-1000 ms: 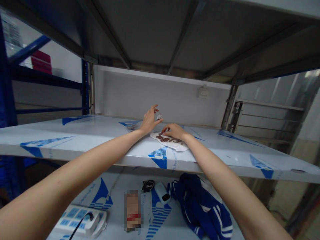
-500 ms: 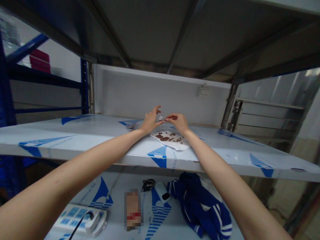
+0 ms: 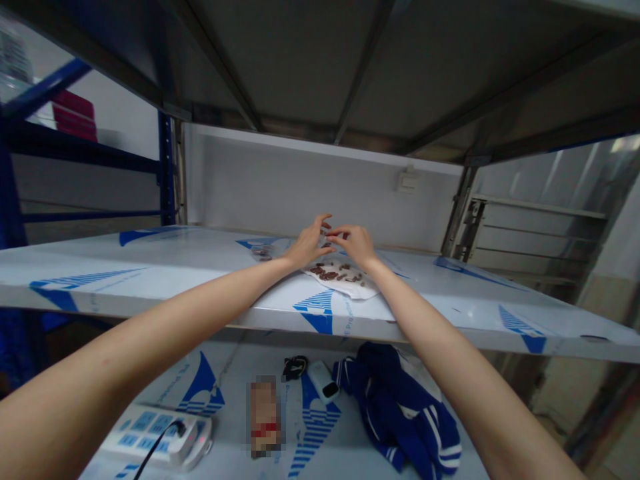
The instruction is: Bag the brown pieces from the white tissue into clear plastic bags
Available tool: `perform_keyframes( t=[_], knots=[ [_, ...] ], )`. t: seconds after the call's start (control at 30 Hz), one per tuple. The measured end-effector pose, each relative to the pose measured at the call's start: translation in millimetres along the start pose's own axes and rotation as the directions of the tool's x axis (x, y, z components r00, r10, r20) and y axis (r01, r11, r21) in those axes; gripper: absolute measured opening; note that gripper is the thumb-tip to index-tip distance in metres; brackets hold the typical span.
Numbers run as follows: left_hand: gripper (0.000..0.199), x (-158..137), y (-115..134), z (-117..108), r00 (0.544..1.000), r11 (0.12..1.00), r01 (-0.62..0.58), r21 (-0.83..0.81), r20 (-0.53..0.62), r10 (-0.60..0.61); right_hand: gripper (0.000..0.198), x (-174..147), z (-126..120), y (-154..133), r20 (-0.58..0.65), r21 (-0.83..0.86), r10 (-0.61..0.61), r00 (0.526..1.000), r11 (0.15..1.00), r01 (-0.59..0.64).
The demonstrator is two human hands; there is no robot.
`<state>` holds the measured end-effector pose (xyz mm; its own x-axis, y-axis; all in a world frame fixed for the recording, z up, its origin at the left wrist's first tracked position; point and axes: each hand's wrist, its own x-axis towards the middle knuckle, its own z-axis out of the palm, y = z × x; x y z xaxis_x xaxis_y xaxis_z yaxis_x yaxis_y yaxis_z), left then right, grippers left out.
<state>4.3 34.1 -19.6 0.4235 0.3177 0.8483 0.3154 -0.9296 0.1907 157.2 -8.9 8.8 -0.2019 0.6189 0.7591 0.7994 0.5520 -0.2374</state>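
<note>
Above the middle shelf, my left hand (image 3: 310,247) is curled round a small, clear plastic bag, its thumb below and its index finger raised. Most of the bag is hidden behind the fingers. My right hand (image 3: 354,241) meets it from the other side, with thumb and fingers pinched together at the plastic. What lies in that pinch is too small to make out. Just below both hands, a white sheet (image 3: 357,291) lies on the shelf with many small brown pieces (image 3: 327,272) scattered over it. Left of my left wrist is a clear bag with brown contents (image 3: 263,252).
The film-covered shelf (image 3: 190,283) spans the view, with another shelf (image 3: 300,73) overhead. Below lie a power strip (image 3: 155,437), a blurred-out rectangular item (image 3: 265,413), a black item (image 3: 295,368), a pale blue device (image 3: 323,383) and a blue garment (image 3: 395,407).
My right fingertips have shifted slightly left and up, closer to the left hand. My left hand has turned a little and covers more of the clear plastic.
</note>
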Motion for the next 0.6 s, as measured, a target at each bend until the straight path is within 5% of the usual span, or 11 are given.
perform_keyframes(
  t=[0.23,0.33,0.43,0.6],
  knots=[
    [0.077,3,-10,-6,0.990,0.998,0.036,0.056,-0.139,-0.028,0.024,2,-2,6,-0.135,-0.050,0.194,0.972,0.978,-0.203],
    [0.075,3,-16,-9,0.981,0.997,0.061,0.047,-0.190,-0.051,0.019,0,5,12,0.145,-0.004,0.151,0.978,0.988,-0.152],
    [0.073,2,-17,-10,0.978,0.997,0.074,0.020,-0.195,-0.069,0.015,-7,13,11,0.434,0.100,0.007,0.901,0.993,-0.056],
    [0.073,2,-15,-9,0.984,0.997,0.070,0.038,-0.167,-0.063,0.013,-14,15,0,0.505,0.090,-0.026,0.863,0.996,-0.023]
  ],
)
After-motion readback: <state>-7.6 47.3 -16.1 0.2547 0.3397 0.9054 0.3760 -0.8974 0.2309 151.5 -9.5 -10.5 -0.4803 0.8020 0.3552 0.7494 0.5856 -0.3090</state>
